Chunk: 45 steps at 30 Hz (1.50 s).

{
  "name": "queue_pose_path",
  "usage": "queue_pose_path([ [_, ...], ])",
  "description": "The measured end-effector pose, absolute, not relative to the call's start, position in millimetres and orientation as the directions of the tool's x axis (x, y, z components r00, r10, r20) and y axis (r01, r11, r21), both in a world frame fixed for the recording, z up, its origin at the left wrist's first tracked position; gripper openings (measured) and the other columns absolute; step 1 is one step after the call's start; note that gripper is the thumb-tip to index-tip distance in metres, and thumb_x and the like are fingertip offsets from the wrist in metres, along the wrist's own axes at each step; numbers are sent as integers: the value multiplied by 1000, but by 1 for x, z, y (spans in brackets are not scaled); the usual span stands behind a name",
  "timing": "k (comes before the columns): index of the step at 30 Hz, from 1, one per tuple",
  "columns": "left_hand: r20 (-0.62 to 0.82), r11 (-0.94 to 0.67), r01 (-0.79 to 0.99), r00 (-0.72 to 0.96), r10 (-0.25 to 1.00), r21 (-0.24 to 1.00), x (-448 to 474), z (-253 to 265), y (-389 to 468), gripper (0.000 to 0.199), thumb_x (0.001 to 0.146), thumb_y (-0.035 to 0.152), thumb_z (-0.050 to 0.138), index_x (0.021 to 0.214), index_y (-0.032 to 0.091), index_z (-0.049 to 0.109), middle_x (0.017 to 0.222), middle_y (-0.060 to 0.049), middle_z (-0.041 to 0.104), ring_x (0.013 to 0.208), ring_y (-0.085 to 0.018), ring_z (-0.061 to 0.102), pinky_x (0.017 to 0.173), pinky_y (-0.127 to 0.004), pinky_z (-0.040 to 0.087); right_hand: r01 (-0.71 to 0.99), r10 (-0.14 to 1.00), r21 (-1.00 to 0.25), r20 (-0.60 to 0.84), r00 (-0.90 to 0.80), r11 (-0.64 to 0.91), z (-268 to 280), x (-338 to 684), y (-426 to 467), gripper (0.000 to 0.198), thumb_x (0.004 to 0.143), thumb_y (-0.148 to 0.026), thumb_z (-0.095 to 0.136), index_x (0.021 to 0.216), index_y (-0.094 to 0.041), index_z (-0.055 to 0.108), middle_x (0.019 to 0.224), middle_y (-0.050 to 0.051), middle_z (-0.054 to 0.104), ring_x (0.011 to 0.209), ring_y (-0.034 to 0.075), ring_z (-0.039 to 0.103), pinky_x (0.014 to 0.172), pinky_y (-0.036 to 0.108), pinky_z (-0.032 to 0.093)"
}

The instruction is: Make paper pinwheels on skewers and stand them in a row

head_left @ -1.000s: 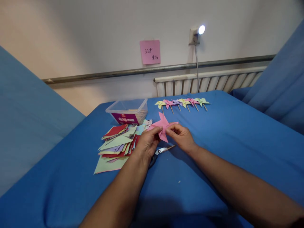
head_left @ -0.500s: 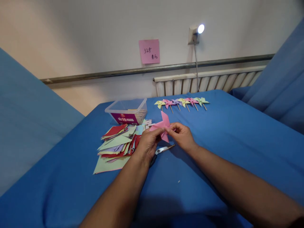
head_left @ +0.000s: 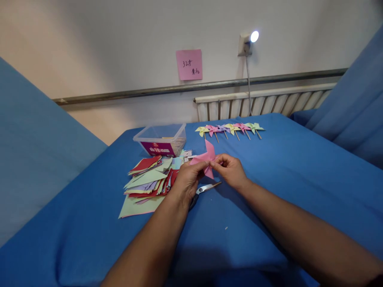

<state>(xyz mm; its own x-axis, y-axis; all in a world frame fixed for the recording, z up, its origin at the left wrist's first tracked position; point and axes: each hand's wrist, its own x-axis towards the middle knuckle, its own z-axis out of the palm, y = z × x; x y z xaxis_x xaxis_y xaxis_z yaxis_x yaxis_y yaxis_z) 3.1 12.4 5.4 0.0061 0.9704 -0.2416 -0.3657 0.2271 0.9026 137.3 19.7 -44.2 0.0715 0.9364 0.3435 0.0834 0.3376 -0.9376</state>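
Note:
A pink paper pinwheel (head_left: 210, 150) is held up over the blue cloth between both hands, its blades folded toward the middle. My left hand (head_left: 191, 175) pinches it from the left, thumb near the centre. From the right, my right hand (head_left: 229, 169) grips it with thumb and fingertips close to the same spot. Whatever lies under the fingertips is hidden. Below the pinwheel, scissors (head_left: 205, 188) rest on the cloth, their dark handles partly covered by my left wrist.
Stacked coloured paper (head_left: 146, 185) lies left of my hands. Behind it stands a clear plastic box (head_left: 160, 137) holding thin sticks. Several finished pinwheels on sticks (head_left: 231, 128) form a row at the back of the blue-covered table (head_left: 284, 167). Blue curtains (head_left: 38, 147) hang on both sides.
Both hands keep their pinch on the pink pinwheel, with hardly any finger movement. The whole view has shifted very slightly.

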Motion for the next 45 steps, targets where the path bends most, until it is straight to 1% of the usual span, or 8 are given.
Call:
queue_pose_path([
  [6, -231, 212, -375, -7, 973, 902, 4, 7, 12, 19, 48, 11, 78, 55, 13, 60, 50, 1, 58, 49, -10, 52, 53, -22, 44, 71, 937, -939, 342, 68, 337, -42, 137, 18, 27, 72, -44, 69, 67, -19, 64, 76, 3, 66, 70, 15, 59, 68, 29, 48],
  [12, -255, 238, -387, 8, 967, 891, 5, 7, 12, 17, 50, 12, 76, 57, 12, 61, 54, -1, 61, 51, -11, 55, 54, -23, 46, 6, 946, -946, 326, 0, 326, -39, 138, 14, 24, 76, -42, 65, 72, -18, 65, 77, 3, 66, 69, 15, 59, 67, 29, 48],
  [18, -271, 259, -402, 28, 962, 878, 4, 7, 12, 21, 48, 12, 80, 61, 12, 64, 57, -1, 63, 52, -12, 57, 53, -22, 47, -16, 947, -949, 314, 59, 316, -39, 137, 14, 24, 75, -41, 65, 69, -18, 62, 70, 2, 64, 66, 15, 59, 67, 29, 48],
  [25, -262, 251, -415, 29, 965, 875, 5, 8, 10, 19, 49, 10, 80, 61, 12, 65, 57, -1, 64, 53, -11, 58, 55, -23, 48, 51, 931, -934, 356, 75, 353, -40, 136, 13, 20, 75, -37, 63, 69, -18, 63, 79, 4, 66, 67, 15, 59, 67, 29, 48],
  [29, -259, 249, -414, 34, 965, 875, 5, 8, 10, 18, 50, 9, 79, 60, 12, 65, 56, -1, 64, 53, -12, 58, 57, -24, 49, 81, 924, -925, 376, 71, 370, -39, 136, 13, 18, 75, -35, 63, 68, -18, 63, 76, 4, 65, 67, 14, 57, 66, 29, 47],
  [34, -264, 252, -415, 30, 964, 874, 5, 7, 11, 19, 49, 8, 79, 60, 12, 65, 55, -1, 63, 53, -12, 58, 58, -24, 49, 79, 926, -927, 372, 63, 367, -39, 136, 13, 18, 75, -34, 62, 67, -18, 62, 75, 3, 64, 65, 14, 56, 66, 28, 47],
  [38, -262, 253, -403, 34, 965, 880, 5, 7, 11, 18, 50, 10, 80, 61, 12, 65, 56, -1, 64, 53, -12, 57, 57, -24, 48, 76, 931, -933, 357, 76, 352, -39, 135, 12, 19, 75, -35, 63, 68, -18, 62, 77, 3, 64, 66, 14, 57, 67, 29, 47],
  [45, -260, 250, -403, 29, 965, 881, 5, 9, 10, 20, 48, 11, 81, 58, 12, 64, 54, 0, 62, 51, -11, 56, 57, -24, 47, 68, 935, -938, 345, 76, 340, -39, 135, 13, 21, 75, -38, 63, 69, -18, 62, 73, 2, 65, 65, 14, 58, 65, 28, 48],
])
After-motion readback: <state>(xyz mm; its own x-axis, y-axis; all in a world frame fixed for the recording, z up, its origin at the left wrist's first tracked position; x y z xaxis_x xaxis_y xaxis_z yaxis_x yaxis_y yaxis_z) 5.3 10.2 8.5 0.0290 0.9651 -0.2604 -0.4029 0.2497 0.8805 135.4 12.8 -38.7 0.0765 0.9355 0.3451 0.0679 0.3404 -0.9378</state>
